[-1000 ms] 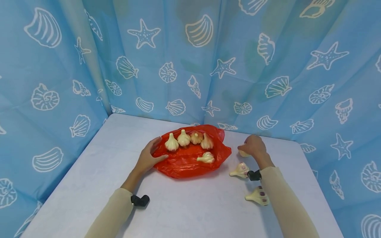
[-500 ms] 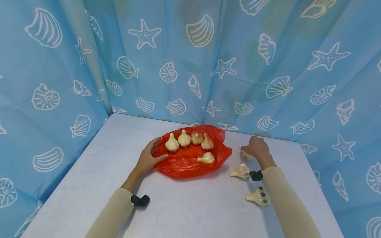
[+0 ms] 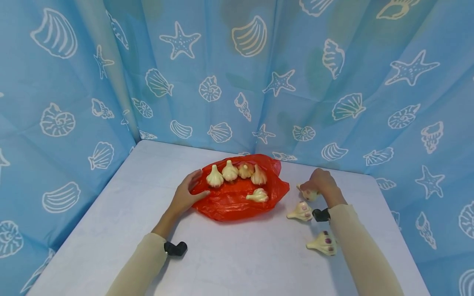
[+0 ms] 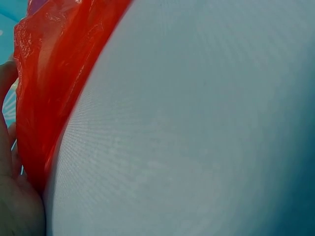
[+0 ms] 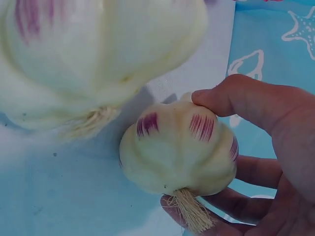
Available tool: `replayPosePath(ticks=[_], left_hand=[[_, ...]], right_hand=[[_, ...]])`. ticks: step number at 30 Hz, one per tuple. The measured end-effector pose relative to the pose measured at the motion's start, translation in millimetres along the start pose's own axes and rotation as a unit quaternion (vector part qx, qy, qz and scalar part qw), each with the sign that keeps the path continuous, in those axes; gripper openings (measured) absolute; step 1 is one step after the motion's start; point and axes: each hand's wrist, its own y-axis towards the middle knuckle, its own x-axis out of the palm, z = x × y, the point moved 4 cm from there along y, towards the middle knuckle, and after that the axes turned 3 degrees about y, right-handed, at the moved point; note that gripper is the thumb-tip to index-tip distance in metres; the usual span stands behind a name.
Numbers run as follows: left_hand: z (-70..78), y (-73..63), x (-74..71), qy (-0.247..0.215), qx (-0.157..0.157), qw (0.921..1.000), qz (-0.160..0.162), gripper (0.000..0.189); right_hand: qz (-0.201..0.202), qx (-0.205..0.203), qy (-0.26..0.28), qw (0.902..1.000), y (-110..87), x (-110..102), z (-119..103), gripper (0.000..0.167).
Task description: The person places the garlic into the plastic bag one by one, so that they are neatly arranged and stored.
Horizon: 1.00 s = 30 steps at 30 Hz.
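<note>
My left hand point(image 3: 184, 196) rests at the left end of a red plastic bag point(image 3: 227, 211), thumb over its near side and fingers spread along the rim. Several garlic bulbs point(image 3: 230, 172) stand in a row at the bag's back, and one bulb point(image 3: 258, 195) lies on its side in front of them. Right of the bag, my right hand point(image 3: 323, 183) holds another garlic bulb point(image 5: 177, 147) low over the table. Its thumb presses the bulb's top side, with the fingers curled beneath; the purple-streaked skin and root tuft show in the right wrist view.
Two more purple-marked garlic bulbs, a nearer one point(image 3: 323, 243) and a farther one point(image 3: 301, 211), lie on the white table point(image 3: 244, 263) beside my right forearm. A blue curtain point(image 3: 237, 102) with shell prints hangs behind the table and along both sides.
My right hand has shifted slightly right, and more of the garlic bulb under it shows. My left hand and the red bag stay in place.
</note>
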Motion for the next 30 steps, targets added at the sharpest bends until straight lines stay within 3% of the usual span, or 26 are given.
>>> replayPosePath(ticks=[6, 12, 15, 21, 30], left_hand=[[0.1, 0.4, -0.5, -0.006, 0.006, 1.0, -0.003, 0.089], [-0.9, -0.9, -1.6, -0.005, 0.007, 1.0, -0.004, 0.087], [-0.4, -2.2, -2.9, -0.002, 0.009, 1.0, -0.004, 0.087], [2.6, -1.3, -2.6, -0.006, 0.007, 0.9999, -0.005, 0.085], [2.3, -0.3, 0.0, -0.008, 0.004, 0.9999, -0.007, 0.084]], right_hand=[[0.007, -0.02, 0.005, 0.9998, 3.4, 1.1, 3.3, 0.053], [0.081, -0.085, 0.006, 0.9931, 6.2, -1.2, 5.4, 0.046], [0.096, -0.095, -0.004, 0.9908, 9.0, -0.4, 6.7, 0.044], [0.099, -0.095, -0.043, 0.9896, 11.1, 1.8, 8.0, 0.041], [0.051, -0.094, -0.125, 0.9864, 8.5, 5.1, 2.8, 0.047]])
